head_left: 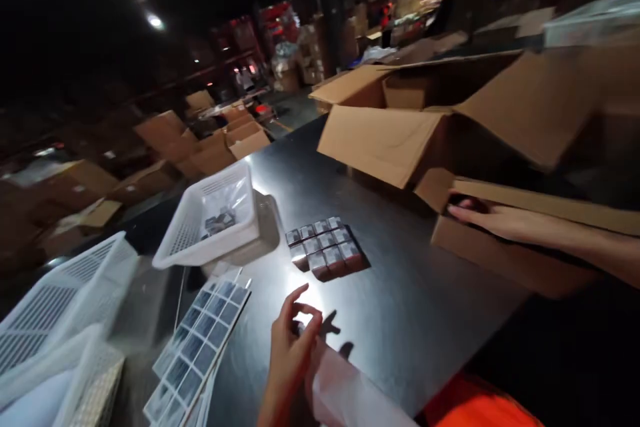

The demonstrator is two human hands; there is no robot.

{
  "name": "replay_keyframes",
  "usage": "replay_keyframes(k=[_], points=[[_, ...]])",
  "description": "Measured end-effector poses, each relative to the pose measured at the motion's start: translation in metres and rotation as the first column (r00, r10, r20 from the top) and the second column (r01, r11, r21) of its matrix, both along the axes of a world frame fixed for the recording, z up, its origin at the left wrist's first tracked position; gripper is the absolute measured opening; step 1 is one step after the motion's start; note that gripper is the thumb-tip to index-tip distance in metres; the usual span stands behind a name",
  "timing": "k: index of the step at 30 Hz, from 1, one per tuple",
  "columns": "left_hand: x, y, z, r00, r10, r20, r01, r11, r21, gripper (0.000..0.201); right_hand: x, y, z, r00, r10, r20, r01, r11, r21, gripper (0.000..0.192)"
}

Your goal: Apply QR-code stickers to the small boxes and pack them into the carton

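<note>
Above the metal table, my left hand (293, 343) is bent with thumb and a finger brought together. A small greyish bit shows within its curl, too unclear to name. Beside that wrist a pale, pinkish sheet-like thing (345, 387) slants down to the lower edge. My right hand (475, 213) is at the opening of a narrow cardboard box (500, 257), fingers curled over a dark reddish shape that I cannot make out. Ahead of my left hand, several small shiny square-topped pieces (325, 243) stand in rows. Sheets of dark square labels (200, 347) lie to its left.
A white plastic basket (170, 247) holds bagged small pieces. More white baskets (65, 300) stand at the left edge. A large open carton (385, 140) spreads its flaps over the back right of the table (390, 320). Other cartons (210, 153) fill the dim background.
</note>
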State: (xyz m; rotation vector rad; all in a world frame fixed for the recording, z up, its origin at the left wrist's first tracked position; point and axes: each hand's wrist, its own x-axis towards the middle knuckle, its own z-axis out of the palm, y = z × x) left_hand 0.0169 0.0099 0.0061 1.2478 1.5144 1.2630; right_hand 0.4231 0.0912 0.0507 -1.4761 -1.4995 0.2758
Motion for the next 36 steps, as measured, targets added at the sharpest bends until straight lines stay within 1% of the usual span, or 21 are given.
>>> replay_keyframes(k=[2,4,6,7,8,10,11,12,14,15,16,17,20,23,25,28,29,30,32,34,36], points=[[-0.005,0.006,0.001,0.996,0.087,0.012,-0.087,0.996,0.011,0.053,-0.003,-0.004,-0.001,0.999,-0.016,0.036,0.017,0.999,-0.039,0.052],[-0.013,0.009,0.004,0.98,0.196,-0.024,-0.195,0.98,0.033,0.047,-0.009,-0.014,0.009,0.983,-0.063,0.171,0.074,0.996,-0.058,0.043],[-0.021,0.008,0.008,0.954,0.286,-0.094,-0.281,0.958,0.062,0.038,-0.029,-0.027,0.023,0.939,-0.067,0.336,0.077,0.997,-0.017,0.039],[-0.025,0.007,0.01,0.942,0.311,-0.122,-0.303,0.949,0.085,0.034,-0.047,-0.034,0.029,0.915,-0.038,0.401,0.037,0.999,0.012,0.041],[-0.028,0.006,0.011,0.932,0.335,-0.134,-0.322,0.94,0.113,0.03,-0.069,-0.041,0.033,0.906,0.032,0.421,-0.049,0.998,0.029,0.038],[-0.031,0.007,0.011,0.904,0.403,-0.141,-0.378,0.909,0.174,0.026,-0.124,-0.053,0.033,0.907,0.179,0.381,-0.224,0.972,0.077,0.033],[-0.031,0.008,0.01,0.892,0.433,-0.131,-0.404,0.892,0.203,0.025,-0.154,-0.058,0.03,0.881,0.311,0.355,-0.353,0.934,0.056,0.032],[-0.031,0.009,0.008,0.887,0.447,-0.12,-0.413,0.882,0.228,0.024,-0.183,-0.062,0.026,0.825,0.461,0.326,-0.488,0.873,0.003,0.034],[-0.028,0.011,0.004,0.891,0.446,-0.088,-0.414,0.876,0.247,0.024,-0.233,-0.066,0.015,0.681,0.695,0.23,-0.7,0.71,-0.073,0.041],[-0.026,0.01,0.003,0.897,0.438,-0.056,-0.411,0.875,0.257,0.025,-0.252,-0.065,0.009,0.615,0.768,0.179,-0.762,0.637,-0.117,0.048],[-0.025,0.01,0.002,0.903,0.429,-0.014,-0.409,0.872,0.27,0.025,-0.267,-0.063,0.004,0.578,0.807,0.117,-0.792,0.59,-0.155,0.054],[-0.024,0.009,0.003,0.907,0.421,0.03,-0.411,0.865,0.288,0.026,-0.278,-0.059,-0.001,0.573,0.819,0.046,-0.798,0.569,-0.198,0.058],[-0.026,0.008,0.007,0.912,0.393,0.121,-0.41,0.855,0.317,0.026,-0.288,-0.042,-0.012,0.662,0.721,-0.204,-0.739,0.585,-0.332,0.06],[-0.03,0.007,0.011,0.914,0.382,0.136,-0.405,0.87,0.283,0.024,-0.283,-0.03,-0.018,0.722,0.606,-0.334,-0.691,0.602,-0.4,0.06],[-0.029,0.006,0.011,0.905,0.411,0.11,-0.424,0.855,0.298,0.025,-0.28,-0.027,-0.02,0.692,0.584,-0.425,-0.722,0.558,-0.409,0.063],[-0.026,0.001,0.011,0.891,0.453,0.031,-0.434,0.829,0.353,0.032,-0.281,-0.026,-0.021,0.579,0.547,-0.605,-0.814,0.423,-0.398,0.059],[-0.025,0.001,0.011,0.896,0.445,0.005,-0.419,0.84,0.346,0.035,-0.281,-0.026,-0.02,0.559,0.542,-0.628,-0.828,0.406,-0.387,0.055],[-0.025,0.0,0.011,0.904,0.426,-0.016,-0.399,0.858,0.325,0.037,-0.281,-0.025,-0.018,0.55,0.548,-0.63,-0.833,0.41,-0.371,0.051],[-0.027,0.002,0.012,0.942,0.335,-0.019,-0.322,0.919,0.227,0.041,-0.278,-0.021,-0.015,0.552,0.59,-0.589,-0.831,0.449,-0.328,0.041],[-0.03,0.004,0.014,0.983,0.178,0.049,-0.182,0.979,0.091,0.04,-0.272,-0.018,-0.01,0.585,0.648,-0.487,-0.809,0.507,-0.298,0.032],[-0.032,0.006,0.017,0.99,0.034,0.137,-0.035,0.999,0.007,0.038,-0.266,-0.015,-0.006,0.645,0.685,-0.34,-0.764,0.585,-0.27,0.025]])
